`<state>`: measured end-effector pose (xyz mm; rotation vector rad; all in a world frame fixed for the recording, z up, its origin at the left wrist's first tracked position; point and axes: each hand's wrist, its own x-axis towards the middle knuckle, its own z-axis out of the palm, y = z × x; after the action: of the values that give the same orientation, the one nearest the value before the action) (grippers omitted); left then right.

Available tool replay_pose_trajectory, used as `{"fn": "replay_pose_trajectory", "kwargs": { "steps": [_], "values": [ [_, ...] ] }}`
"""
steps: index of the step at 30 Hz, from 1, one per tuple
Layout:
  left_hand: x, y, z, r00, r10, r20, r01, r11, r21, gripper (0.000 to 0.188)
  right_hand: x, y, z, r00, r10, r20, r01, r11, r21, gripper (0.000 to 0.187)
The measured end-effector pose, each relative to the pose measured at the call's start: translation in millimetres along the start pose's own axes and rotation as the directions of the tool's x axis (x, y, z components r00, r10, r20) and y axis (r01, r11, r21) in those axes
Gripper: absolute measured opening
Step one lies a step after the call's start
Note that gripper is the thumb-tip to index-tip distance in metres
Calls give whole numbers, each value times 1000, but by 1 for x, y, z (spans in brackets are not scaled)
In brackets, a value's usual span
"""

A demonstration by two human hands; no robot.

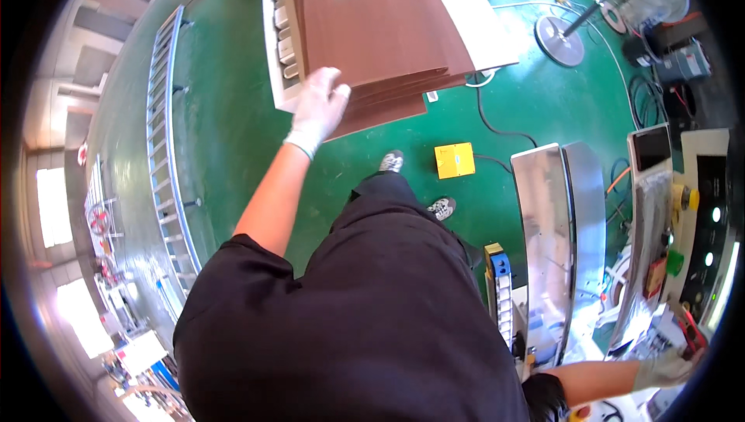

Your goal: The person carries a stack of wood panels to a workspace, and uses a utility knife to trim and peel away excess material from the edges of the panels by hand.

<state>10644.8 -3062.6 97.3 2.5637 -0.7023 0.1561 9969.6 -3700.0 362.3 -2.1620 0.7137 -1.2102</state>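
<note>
1. Brown boards point(380, 26) lie stacked on the green floor point(225, 127).
2. Gloved left hand point(320, 108) rests flat and open on the stack's near corner, gripping nothing.
3. Gloved right hand point(666, 368), far right of the boards, touches a control panel point(710, 243); its grip cannot be told.

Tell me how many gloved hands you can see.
2. The left hand rests on the corner of the brown boards; the right hand reaches toward the control panel at lower right.

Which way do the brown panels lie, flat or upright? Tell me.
Flat: the brown panels lie stacked, edges fanned at the near corner, where the gloved left hand rests.
</note>
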Motion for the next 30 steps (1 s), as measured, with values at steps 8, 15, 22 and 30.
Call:
{"fn": "replay_pose_trajectory", "kwargs": {
  "steps": [8,15,22,30],
  "values": [
    [151,-112,43,900,-433,47,418,889,185,93,-214,-104,347,657,643,394,-406,-138,903,53],
    [164,-64,12,988,-74,132,22,933,359,75,-218,-209,646,452,420,787,-306,-756,579,16],
    [152,-144,53,979,-16,205,-19,985,171,94,-166,-233,776,670,553,496,-727,625,286,34],
    [159,-176,18,937,200,286,-261,945,196,77,-218,-309,788,624,644,443,-731,681,40,27]
  ]
}}
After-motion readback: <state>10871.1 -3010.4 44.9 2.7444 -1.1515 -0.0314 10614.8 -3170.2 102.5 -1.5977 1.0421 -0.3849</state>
